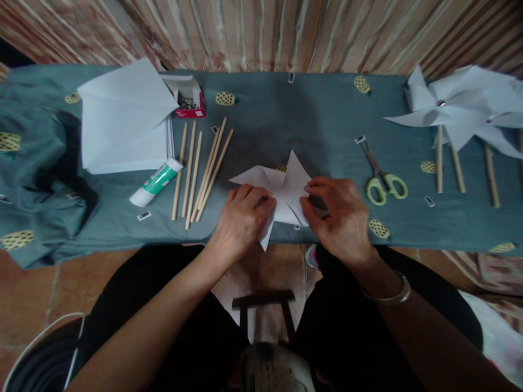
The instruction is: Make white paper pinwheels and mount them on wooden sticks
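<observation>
A white paper pinwheel (pixel 291 191) with pointed, partly folded blades lies at the table's front edge between my hands. My left hand (pixel 245 213) is closed on its left side, fingers bent over the paper. My right hand (pixel 337 209) pinches the right side of the paper between thumb and fingers. One blade stands up at the top, and another points down past the table edge. My fingertips hide parts of the folds. Nearest on the left are several wooden sticks (pixel 192 177); to the right lie scissors (pixel 384 182) with light green handles, blades slightly apart.
Behind the sticks stands a red and white box (pixel 191 109) of small metal pieces. A stack of white paper (pixel 122 130) and a green and white glue tube (pixel 156 182) are at the left. Several pinwheels on sticks (pixel 457 109) lie at the right. The tablecloth (pixel 261 117) is bunched at far left.
</observation>
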`<state>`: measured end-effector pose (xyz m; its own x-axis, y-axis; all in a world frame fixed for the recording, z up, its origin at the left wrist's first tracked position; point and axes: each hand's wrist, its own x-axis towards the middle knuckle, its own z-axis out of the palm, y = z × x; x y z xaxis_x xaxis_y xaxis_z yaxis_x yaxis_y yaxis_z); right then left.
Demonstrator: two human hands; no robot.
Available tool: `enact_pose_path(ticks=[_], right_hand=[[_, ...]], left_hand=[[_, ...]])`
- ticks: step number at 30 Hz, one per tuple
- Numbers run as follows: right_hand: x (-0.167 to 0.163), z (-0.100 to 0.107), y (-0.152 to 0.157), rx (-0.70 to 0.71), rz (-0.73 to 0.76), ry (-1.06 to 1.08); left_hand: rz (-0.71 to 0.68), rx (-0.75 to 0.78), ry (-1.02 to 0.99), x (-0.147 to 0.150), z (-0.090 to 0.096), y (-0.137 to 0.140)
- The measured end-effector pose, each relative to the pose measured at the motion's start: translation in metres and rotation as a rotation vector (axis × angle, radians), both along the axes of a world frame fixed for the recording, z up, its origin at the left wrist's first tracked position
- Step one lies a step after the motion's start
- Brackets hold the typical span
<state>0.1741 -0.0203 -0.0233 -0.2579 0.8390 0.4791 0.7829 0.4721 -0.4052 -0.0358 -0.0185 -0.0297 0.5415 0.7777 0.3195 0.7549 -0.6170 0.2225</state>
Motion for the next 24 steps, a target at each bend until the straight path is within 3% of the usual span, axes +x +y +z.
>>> enact_pose_path(ticks=[6, 16, 24], right_hand=[[-0.012, 0.004, 0.002, 0.038, 0.117, -0.047], [-0.015, 0.0, 0.007, -0.126, 0.195, -0.11], [-0.017, 0.0, 0.01, -0.107, 0.214, -0.199]], left_hand=[[0.021, 0.003, 0.007, 0.002, -0.002, -0.001], [0.031, -0.008, 0.016, 0.003, -0.001, -0.002], [0.031, -0.001, 0.018, 0.003, -0.001, -0.002]])
